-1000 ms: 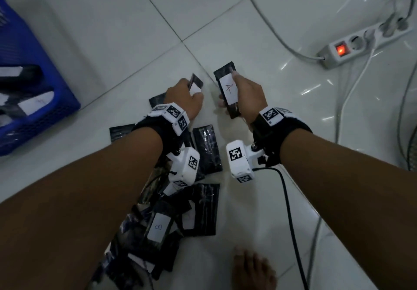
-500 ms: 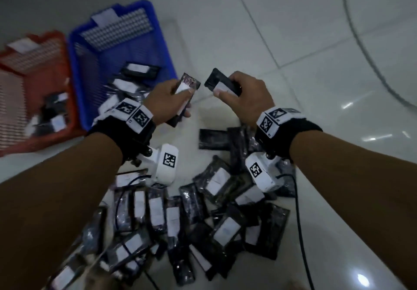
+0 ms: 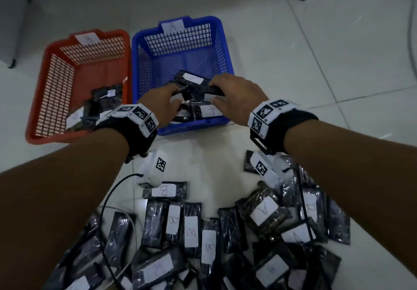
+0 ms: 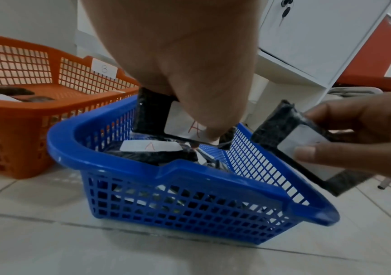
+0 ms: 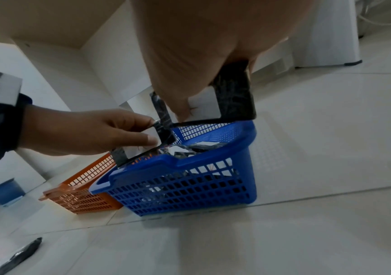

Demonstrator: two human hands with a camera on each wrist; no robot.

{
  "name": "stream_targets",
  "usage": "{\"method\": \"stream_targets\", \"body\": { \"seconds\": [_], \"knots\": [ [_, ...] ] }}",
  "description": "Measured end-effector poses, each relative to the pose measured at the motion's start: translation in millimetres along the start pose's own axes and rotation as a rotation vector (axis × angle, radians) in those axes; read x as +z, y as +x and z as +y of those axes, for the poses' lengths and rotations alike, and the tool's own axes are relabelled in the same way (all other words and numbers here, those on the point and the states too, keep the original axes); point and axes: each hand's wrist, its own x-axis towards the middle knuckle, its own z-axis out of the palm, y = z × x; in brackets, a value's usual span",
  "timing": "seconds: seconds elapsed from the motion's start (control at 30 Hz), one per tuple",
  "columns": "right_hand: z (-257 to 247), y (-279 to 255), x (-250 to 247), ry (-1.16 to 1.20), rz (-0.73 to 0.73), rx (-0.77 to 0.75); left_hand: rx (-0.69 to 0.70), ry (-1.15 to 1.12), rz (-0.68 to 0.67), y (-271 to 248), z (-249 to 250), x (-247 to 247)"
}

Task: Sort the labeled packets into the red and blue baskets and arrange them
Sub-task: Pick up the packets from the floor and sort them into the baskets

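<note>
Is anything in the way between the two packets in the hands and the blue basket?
Nothing visible. The left hand holds an A packet over the open blue basket; the right hand holds another packet at its rim. Only other packets lie below.

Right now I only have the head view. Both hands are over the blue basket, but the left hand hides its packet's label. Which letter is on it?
Observer: In the left wrist view the left hand pinches a packet above the blue basket, and its label reads A.
Operator: And the one in the right hand?
Observer: The right hand pinches the second packet across its white label. The fingers cover the letter, so I cannot tell.
Operator: The red basket's tag is blurred for me.
Observer: In the left wrist view the tag on the red basket reads B.
</note>
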Motion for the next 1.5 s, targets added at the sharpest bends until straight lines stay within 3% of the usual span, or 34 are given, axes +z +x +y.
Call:
{"method": "stream_targets", "body": {
  "seconds": [0.1,0.27,0.33,0.47,0.53,0.67,0.8,0.93,1.1,1.23,1.5],
  "knots": [
    [-9,16,11,-0.063,-0.109,-0.049,0.026,0.064,0.01,7,-16,5],
    [-25,33,27,-0.156,-0.217,-0.06,0.015,0.063,0.244,-2,-31,10],
    [-26,30,26,-0.187,-0.192,-0.019,0.045,0.062,0.308,-11,-22,11],
    [-8,-2,11,-0.19,-0.009,0.066,0.195,0.079,0.375,-28,20,21],
    [9,-33,-1,-0.228,0.042,0.095,0.304,0.132,0.348,-36,53,33],
    [58,-105,-19,-0.255,0.009,0.182,0.468,0.145,0.205,-49,127,70],
    [107,-170,-31,-0.267,-0.04,0.306,0.49,0.211,-0.034,-55,180,106],
    [131,-216,-20,-0.253,-0.116,0.41,0.456,0.252,-0.171,-65,192,130],
    [109,-227,20,-0.152,-0.091,0.387,0.381,0.235,-0.258,-77,173,146],
    [87,-214,48,-0.009,-0.115,0.45,0.297,0.236,-0.236,-83,165,146],
    [96,-202,45,-0.027,-0.103,0.42,0.16,0.176,-0.222,-80,172,151]
  ]
}}
